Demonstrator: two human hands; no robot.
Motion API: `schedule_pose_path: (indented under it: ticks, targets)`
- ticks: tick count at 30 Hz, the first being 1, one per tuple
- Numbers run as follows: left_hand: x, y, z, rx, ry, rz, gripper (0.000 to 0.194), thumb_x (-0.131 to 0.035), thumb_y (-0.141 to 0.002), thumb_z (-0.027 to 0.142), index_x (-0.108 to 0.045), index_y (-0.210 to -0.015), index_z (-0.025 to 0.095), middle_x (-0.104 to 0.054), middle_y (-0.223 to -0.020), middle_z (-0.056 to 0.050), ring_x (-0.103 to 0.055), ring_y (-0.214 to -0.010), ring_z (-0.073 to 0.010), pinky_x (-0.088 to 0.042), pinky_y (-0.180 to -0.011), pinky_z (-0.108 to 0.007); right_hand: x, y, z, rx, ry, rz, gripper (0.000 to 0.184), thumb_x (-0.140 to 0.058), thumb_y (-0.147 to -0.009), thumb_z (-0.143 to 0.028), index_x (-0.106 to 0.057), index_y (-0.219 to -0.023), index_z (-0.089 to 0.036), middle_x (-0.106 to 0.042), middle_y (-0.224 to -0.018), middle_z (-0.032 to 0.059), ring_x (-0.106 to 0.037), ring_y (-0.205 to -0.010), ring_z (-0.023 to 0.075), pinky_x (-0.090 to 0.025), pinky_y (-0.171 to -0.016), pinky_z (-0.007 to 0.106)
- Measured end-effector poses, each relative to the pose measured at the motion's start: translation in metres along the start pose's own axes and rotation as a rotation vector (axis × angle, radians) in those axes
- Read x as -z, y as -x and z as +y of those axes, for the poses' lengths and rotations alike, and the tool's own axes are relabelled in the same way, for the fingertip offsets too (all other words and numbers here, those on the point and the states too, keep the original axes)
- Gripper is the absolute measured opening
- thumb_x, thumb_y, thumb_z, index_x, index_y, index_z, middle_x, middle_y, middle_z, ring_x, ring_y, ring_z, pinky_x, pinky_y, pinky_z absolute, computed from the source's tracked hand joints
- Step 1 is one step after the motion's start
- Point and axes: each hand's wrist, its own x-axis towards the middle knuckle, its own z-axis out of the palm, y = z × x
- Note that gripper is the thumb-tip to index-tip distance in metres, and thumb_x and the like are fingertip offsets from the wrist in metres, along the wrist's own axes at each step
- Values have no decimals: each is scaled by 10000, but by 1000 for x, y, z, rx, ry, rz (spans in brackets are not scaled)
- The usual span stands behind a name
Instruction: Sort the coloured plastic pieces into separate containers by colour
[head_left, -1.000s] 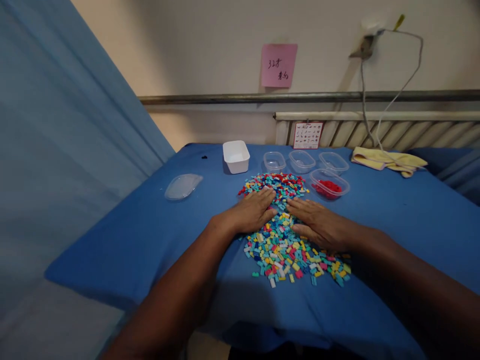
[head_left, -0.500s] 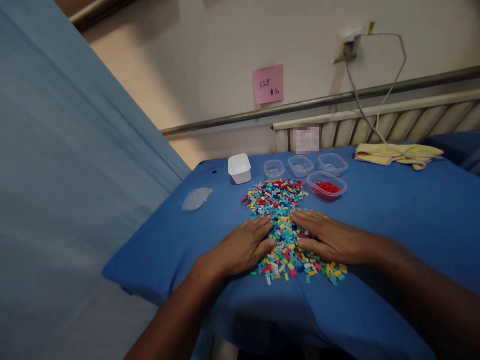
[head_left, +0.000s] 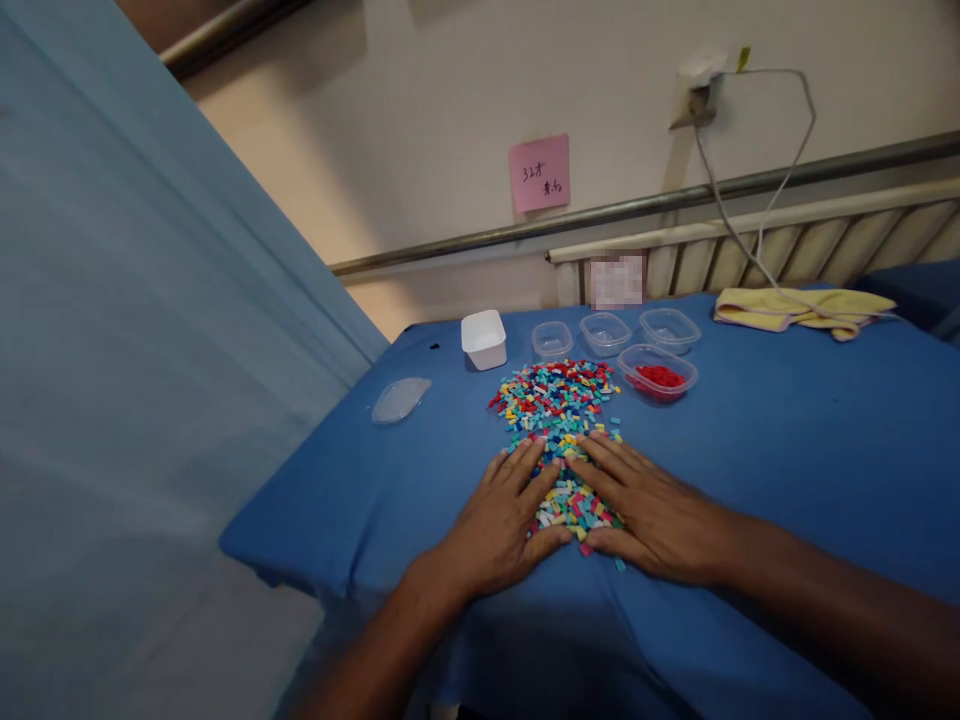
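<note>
Small coloured plastic pieces, like tiny building bricks, lie between my two hands on the blue cloth. My left hand rests flat against their left side, fingers outstretched and thumb toward the middle. On the right, my right hand lies with fingers spread, covering part of the same bricks. Just beyond my fingertips is a second heap of mixed bricks, with many red ones in it. A clear tub behind that heap's right side holds red pieces.
Three clear tubs and a white box stand along the back of the blue-covered table. A clear lid lies at the left. A yellow cloth is at the back right, under a white cable. A curtain hangs left.
Both hands have come nearer the front edge, with fingers more spread and thumbs closer together. The near bricks are drawn into a narrower patch between them.
</note>
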Motion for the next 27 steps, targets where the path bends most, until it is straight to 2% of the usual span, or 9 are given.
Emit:
schedule_pose_path:
  ticks: [3, 7, 11, 15, 18, 20, 22, 25, 27]
  targets:
    - [4, 2, -8, 39, 5, -9, 839, -420, -1098, 734, -314, -1760, 231, -181, -1841, -165, -187, -1715, -354, -243, -1377, -637, 0, -25, -16, 18, -14, -7, 889, -440, -1089, -756, -357, -1768, -189, -257, -1834, 173, -204, -1714, 375, -232, -1381, 623]
    - [14, 9, -16, 76, 28, 0, 801, -397, -1122, 690, -328, -1751, 198, -253, -1822, -178, -247, -1704, -321, -291, -1376, -566, 11, -45, -27, 37, -50, -64, 888, -436, -1098, -740, -369, -1759, -151, -288, -1824, 181, -230, -1708, 371, -231, -1386, 604]
    - [18, 10, -15, 77, 61, -11, 795, -392, -1121, 699, -341, -1750, 215, -221, -1833, -150, -222, -1711, -313, -260, -1391, -552, 22, -44, -10, 8, -33, -42, 801, -418, -1101, -746, -477, -1716, -236, -353, -1808, 149, -298, -1689, 360, -235, -1377, 620]
    - [12, 0, -4, 77, 93, -25, 855, -355, -1120, 720, -306, -1760, 155, -179, -1837, -164, -161, -1721, -318, -225, -1403, -548, 20, -28, 16, -128, -1, -16, 841, -427, -1096, -750, -485, -1706, -174, -348, -1796, 199, -290, -1687, 386, -253, -1361, 645]
    - [12, -3, 5, 18, 114, -29, 882, -384, -1111, 729, -307, -1756, 133, -226, -1826, -168, -174, -1720, -311, -227, -1407, -530, 18, -16, 23, -75, -75, -11, 798, -482, -1095, -711, -491, -1705, -197, -418, -1769, 175, -398, -1643, 377, -340, -1337, 613]
    - [17, -4, 5, -5, 116, -18, 798, -407, -1119, 699, -372, -1737, 195, -331, -1801, -137, -283, -1693, -305, -254, -1397, -547, 21, -12, 23, -36, -134, 44, 694, -485, -1113, -650, -563, -1661, -232, -569, -1677, 148, -559, -1534, 359, -439, -1281, 583]
    - [25, -9, -1, 25, 107, 47, 648, -426, -1140, 624, -513, -1655, 241, -495, -1717, -116, -461, -1595, -298, -347, -1350, -542, 27, -13, 22, -38, -166, 133, 600, -454, -1134, -591, -665, -1568, -234, -717, -1519, 141, -691, -1370, 347, -533, -1187, 560]
    - [34, -28, -19, 108, 86, 168, 447, -458, -1147, 458, -718, -1407, 204, -715, -1435, -131, -661, -1328, -278, -515, -1185, -460, 34, -18, 25, -60, -185, 256, 536, -413, -1148, -539, -793, -1357, -224, -825, -1275, 134, -769, -1152, 327, -605, -1035, 514]
    - [37, -47, -31, 130, 57, 168, 368, -489, -1121, 363, -764, -1297, 193, -757, -1271, -131, -689, -1211, -273, -554, -1096, -425, 35, -20, 29, -77, -216, 301, 513, -404, -1150, -522, -826, -1208, -237, -841, -1123, 114, -778, -1027, 302, -614, -948, 474]
